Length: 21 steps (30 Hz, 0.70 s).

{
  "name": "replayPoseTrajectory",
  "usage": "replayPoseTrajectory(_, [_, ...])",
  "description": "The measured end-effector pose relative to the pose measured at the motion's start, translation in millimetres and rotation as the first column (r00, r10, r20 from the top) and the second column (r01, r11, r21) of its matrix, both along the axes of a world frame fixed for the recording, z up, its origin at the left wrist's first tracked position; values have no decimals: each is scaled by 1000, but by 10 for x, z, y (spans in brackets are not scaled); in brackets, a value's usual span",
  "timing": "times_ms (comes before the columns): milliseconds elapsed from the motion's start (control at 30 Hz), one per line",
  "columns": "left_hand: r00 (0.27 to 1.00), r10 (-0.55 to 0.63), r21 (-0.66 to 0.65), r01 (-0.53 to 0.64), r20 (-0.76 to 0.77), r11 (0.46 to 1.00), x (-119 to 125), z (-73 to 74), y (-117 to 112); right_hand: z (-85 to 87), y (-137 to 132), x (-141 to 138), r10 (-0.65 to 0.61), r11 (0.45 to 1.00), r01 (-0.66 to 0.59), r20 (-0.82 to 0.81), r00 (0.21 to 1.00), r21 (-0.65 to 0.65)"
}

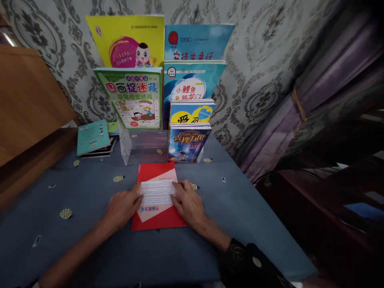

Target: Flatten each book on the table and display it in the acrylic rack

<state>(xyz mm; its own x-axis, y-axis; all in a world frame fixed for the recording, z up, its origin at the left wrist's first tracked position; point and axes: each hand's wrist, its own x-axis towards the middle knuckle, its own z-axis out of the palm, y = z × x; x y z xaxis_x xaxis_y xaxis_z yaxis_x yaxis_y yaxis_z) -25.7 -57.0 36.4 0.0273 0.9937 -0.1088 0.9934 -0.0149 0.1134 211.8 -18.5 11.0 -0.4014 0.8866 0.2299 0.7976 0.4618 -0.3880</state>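
A red book (159, 222) with a pale slanted panel lies flat on the table before me. Across its middle is a white paper strip (157, 193) printed with small lines of text that appear upside down. My left hand (123, 206) pinches the strip's left end between thumb and fingers. At the opposite end, my right hand (189, 202) has its thumb and fingers closed on the paper. Both hands rest over the book's side edges. Part of the cover is hidden beneath the strip, and I cannot tell whether the strip is attached to it.
Behind the red book, a clear acrylic stand (126, 146) holds upright books, among them a green picture book (136, 100) and a dark blue book (188, 144). A small pile topped by a teal book (93, 137) lies at the left. A purple curtain (300, 92) hangs at right.
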Motion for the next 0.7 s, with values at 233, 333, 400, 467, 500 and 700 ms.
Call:
replayPoseTrajectory(233, [987,-110,269,138,-116,953,-12,-216,283,27,200,-94,89,995,-94,123,988,29])
replayPoseTrajectory(333, [990,-119,300,135,-71,944,-65,-356,435,-3,342,-171,91,995,-96,131,987,29])
replayPoseTrajectory(400, [989,-135,314,144,-53,938,-82,-407,526,-38,441,-213,90,995,-95,110,990,36])
replayPoseTrajectory(467, [990,-135,327,142,-45,934,-87,-431,604,-90,527,-239,83,995,-87,68,994,49])
replayPoseTrajectory(500, [990,-132,330,138,-42,934,-87,-437,637,-120,562,-245,75,995,-77,40,996,61])
replayPoseTrajectory(700, [987,-156,355,156,-27,922,-92,-471,732,-261,639,-217,81,991,-74,-63,995,108])
